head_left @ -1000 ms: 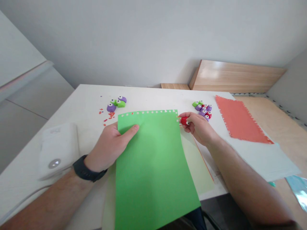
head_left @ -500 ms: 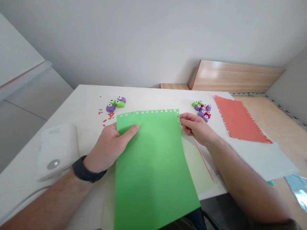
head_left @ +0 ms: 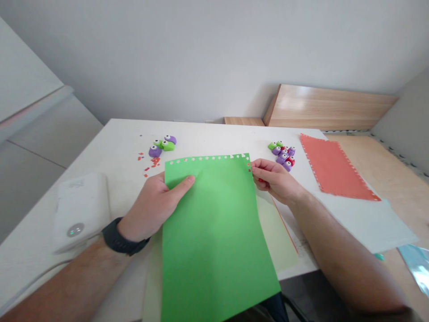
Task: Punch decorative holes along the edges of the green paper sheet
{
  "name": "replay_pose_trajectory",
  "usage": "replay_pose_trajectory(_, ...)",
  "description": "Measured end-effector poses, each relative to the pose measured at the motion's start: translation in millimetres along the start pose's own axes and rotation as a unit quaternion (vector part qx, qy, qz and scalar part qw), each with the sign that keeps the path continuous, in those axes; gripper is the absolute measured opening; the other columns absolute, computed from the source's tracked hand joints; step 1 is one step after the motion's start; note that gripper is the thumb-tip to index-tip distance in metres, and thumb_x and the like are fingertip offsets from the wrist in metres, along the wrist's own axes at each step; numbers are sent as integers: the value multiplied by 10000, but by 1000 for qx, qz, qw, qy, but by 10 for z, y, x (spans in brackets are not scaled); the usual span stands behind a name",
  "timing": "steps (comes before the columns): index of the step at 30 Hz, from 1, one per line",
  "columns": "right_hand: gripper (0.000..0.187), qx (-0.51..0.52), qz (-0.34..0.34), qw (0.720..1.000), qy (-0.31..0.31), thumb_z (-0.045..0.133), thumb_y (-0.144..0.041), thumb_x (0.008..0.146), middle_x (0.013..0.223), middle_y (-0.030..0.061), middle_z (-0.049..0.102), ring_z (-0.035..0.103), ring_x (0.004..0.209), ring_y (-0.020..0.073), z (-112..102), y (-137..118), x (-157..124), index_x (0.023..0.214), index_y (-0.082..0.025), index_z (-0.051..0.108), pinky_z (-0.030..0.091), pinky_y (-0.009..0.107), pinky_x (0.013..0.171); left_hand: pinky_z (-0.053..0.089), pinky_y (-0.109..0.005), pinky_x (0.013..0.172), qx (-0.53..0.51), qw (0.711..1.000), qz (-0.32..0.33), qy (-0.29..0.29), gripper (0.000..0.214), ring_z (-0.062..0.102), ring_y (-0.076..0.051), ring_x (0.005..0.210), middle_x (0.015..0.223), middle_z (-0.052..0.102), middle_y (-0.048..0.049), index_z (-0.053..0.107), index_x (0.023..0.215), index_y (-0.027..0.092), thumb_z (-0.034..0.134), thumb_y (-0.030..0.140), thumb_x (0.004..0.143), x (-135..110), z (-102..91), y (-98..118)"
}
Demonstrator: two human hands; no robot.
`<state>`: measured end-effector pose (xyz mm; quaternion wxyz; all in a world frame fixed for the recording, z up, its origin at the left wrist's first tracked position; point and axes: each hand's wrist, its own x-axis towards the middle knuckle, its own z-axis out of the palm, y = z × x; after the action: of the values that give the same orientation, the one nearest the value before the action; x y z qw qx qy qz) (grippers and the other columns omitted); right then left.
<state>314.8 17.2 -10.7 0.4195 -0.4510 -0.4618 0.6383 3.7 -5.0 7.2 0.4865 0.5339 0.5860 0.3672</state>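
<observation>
My left hand (head_left: pixel 150 205) grips the left edge of a green paper sheet (head_left: pixel 214 241), thumb on top. A row of small punched star-shaped holes (head_left: pixel 208 158) runs along the sheet's far edge. My right hand (head_left: pixel 275 180) is at the sheet's right edge near the far corner, its fingers closed around a red craft punch (head_left: pixel 260 180). Most of the punch is hidden by those fingers. A pale green sheet (head_left: pixel 278 237) lies under the green one.
Several green, purple and red craft punches (head_left: pixel 282 154) stand at the far right, with more (head_left: pixel 162 145) at the far left beside red paper scraps (head_left: pixel 152 163). A punched orange-red sheet (head_left: pixel 335 167) lies on a pale sheet (head_left: pixel 368 223). A white box (head_left: pixel 80 210) sits on the white table (head_left: pixel 117 143).
My right hand has moved slightly down the sheet's right edge, and its fingers now cover most of the red punch. My left hand and the green sheet have barely moved.
</observation>
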Motion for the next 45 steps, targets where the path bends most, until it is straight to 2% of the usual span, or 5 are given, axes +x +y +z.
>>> replay_pose_trajectory(10,338,-38,-5,999,-36,823,-484,874,706,-44,521,366,548,77,55,21,-11,919,-190,663,188,266,520,668,-407,804,0,1000,-3,-22,495,799,-342,998,1267,796,-95,789,1189,237,810,587,839,-6,-3,-1)
replay_pose_trajectory(17,333,-74,-14,997,-27,822,-479,860,746,-22,599,361,532,69,95,34,-13,917,-183,682,199,263,497,668,-407,797,5,1000,3,-30,563,800,-343,991,1272,792,-118,785,1227,211,813,609,829,12,-7,-40)
replay_pose_trajectory(30,274,-155,-34,987,-2,820,-428,843,686,-38,551,359,559,85,94,75,-15,905,-187,706,247,254,518,667,-424,839,21,999,-2,-34,538,793,-352,1034,1278,789,-114,795,1205,217,807,608,834,4,4,-16)
replay_pose_trajectory(36,200,-167,-47,985,-4,796,-352,833,668,-40,542,391,588,95,123,48,-24,849,-186,685,280,261,552,646,-438,921,38,999,10,-37,495,792,-342,1039,1240,804,-105,796,1198,216,785,586,868,-4,4,-11)
replay_pose_trajectory(45,137,-169,-71,983,-5,762,-276,818,683,-46,544,411,607,97,162,36,-35,814,-187,658,317,266,587,649,-449,911,36,998,18,-49,519,783,-357,1073,1270,793,-112,792,1201,208,781,603,864,5,10,-30)
